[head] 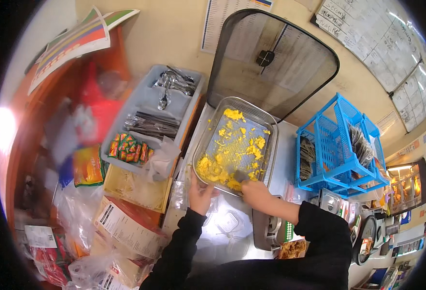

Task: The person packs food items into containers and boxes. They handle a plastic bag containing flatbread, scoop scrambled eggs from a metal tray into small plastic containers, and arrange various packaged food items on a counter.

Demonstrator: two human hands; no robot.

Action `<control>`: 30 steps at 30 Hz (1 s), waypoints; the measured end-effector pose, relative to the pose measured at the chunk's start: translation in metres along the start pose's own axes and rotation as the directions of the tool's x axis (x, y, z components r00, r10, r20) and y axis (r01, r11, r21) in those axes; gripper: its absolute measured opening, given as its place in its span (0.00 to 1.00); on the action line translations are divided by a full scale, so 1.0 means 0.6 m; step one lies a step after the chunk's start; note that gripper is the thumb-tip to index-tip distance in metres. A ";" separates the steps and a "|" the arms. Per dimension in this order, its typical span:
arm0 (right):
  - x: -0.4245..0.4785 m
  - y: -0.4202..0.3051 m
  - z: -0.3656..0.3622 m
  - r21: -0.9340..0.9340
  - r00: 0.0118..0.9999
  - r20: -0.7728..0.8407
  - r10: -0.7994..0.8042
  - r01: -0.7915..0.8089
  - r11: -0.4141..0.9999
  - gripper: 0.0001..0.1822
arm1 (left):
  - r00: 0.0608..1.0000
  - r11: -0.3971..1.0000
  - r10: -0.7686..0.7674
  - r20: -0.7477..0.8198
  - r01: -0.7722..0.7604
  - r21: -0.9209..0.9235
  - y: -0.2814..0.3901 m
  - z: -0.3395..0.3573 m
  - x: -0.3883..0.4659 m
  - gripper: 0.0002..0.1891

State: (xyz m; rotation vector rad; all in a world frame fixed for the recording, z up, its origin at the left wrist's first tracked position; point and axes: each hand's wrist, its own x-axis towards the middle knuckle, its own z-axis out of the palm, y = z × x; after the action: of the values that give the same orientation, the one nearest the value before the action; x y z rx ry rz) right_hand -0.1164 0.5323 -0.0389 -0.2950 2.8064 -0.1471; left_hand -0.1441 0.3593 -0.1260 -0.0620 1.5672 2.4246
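Observation:
A wire-mesh metal tray (275, 145) lies on the counter before me, with crumbled yellow scrambled egg (207, 170) scattered over its base. Most of the egg is heaped at the near end. My left hand (201, 197) grips the tray's near left corner, thumb along the outside of the rim. In my right hand (255, 194) is a utensil with a flat grey blade (240, 175), perhaps a spatula; its handle is hidden in my fist. The blade touches the egg near the tray's close edge. Below the tray are clear plastic containers (230, 222).
Behind the tray a black-rimmed mesh food cover (242, 54) stands upright by the wall. Left is a grey cutlery tray (158, 99) with wrapped cutlery and sauce sachets (128, 149), above a yellow bin (135, 194). A blue plastic rack (329, 145) stands right, near a metal dispenser (265, 224).

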 end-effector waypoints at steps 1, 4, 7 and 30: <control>0.008 -0.010 -0.011 0.026 0.997 0.052 0.050 -0.051 0.998 0.08 | 1.000 1.000 0.000 -0.012 0.000 0.011 0.005 0.004 -0.001 0.43; 0.040 0.003 -0.020 0.086 0.997 0.011 0.079 -0.080 0.993 0.11 | 0.999 1.000 -0.014 -0.036 0.015 0.023 0.011 0.014 -0.004 0.43; 0.059 0.006 -0.007 0.148 0.995 0.015 0.099 -0.100 0.984 0.13 | 0.999 1.000 -0.010 -0.042 0.011 0.017 0.010 0.012 -0.005 0.43; 0.108 0.049 0.014 0.851 0.962 -0.116 0.246 -0.032 0.525 0.10 | 0.993 0.989 0.113 -0.034 -0.109 0.098 0.015 0.032 -0.018 0.44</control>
State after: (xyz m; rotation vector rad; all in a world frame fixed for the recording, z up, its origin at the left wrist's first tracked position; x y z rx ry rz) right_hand -0.1793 0.5464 -0.0703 0.2116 2.5427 -1.5395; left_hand -0.1340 0.3712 -0.1081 -0.0047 1.7461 2.4406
